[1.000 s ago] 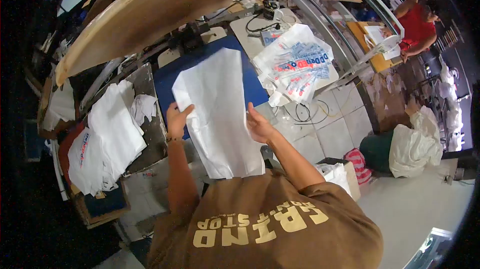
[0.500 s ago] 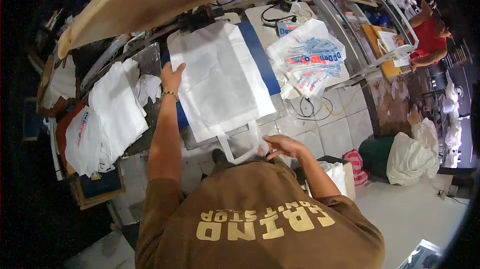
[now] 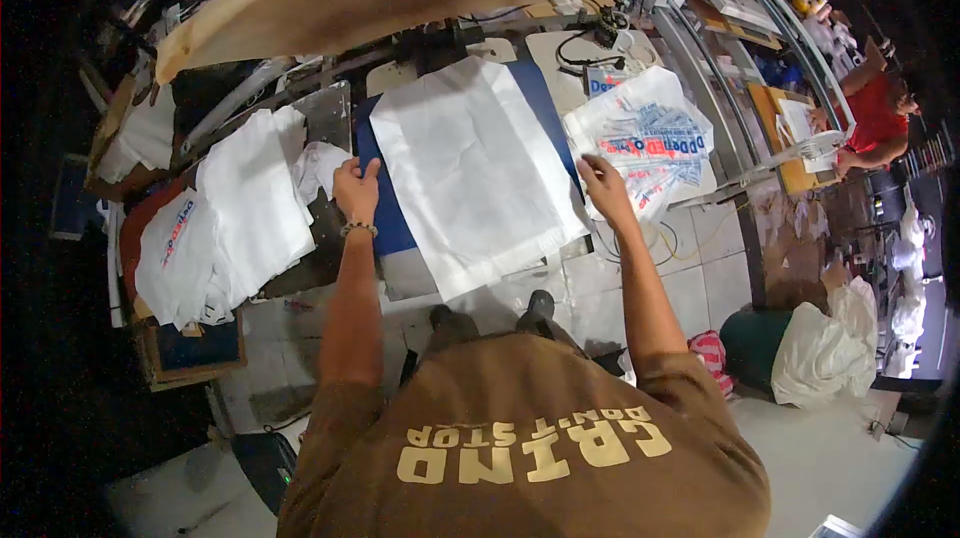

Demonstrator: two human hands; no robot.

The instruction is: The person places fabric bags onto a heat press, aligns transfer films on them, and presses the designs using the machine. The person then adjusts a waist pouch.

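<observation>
Left hand (image 3: 357, 188), half open and seemingly empty, and right hand (image 3: 606, 190), fingers curled, hold unclear, are flanking white fabric (image 3: 480, 178) overhanging the blue surface (image 3: 538, 98)'s near edge, ideally lying smooth and square.

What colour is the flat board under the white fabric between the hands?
Dark blue: the board shows best in the head view, beside the white fabric.
</observation>
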